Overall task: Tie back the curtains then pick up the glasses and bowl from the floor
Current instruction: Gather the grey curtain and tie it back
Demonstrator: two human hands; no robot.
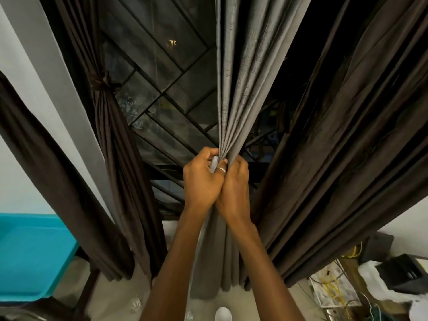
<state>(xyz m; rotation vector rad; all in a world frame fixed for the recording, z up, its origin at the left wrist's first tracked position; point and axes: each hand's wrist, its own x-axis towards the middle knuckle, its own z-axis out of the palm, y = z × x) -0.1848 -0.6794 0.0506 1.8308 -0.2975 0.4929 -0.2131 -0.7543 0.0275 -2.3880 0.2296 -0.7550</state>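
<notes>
A grey curtain [240,89] hangs in front of the window, gathered into a tight bunch at mid height. My left hand [201,179] and my right hand [234,184] both grip that bunch side by side, fingers curled round the folds; a ring shows on one finger. A dark brown curtain [111,126] on the left is tied back with a knot [104,79]. Another brown curtain [335,147] hangs loose on the right. On the floor below, two patterned glasses [136,305] [188,316] and a white bowl [223,314] show at the bottom edge.
A window with a black metal grille [162,89] is behind the curtains. A turquoise tray-like surface [32,256] sits at the lower left. Boxes, yellow wires and a black item [342,286] clutter the lower right floor. A brown drape [46,170] hangs at far left.
</notes>
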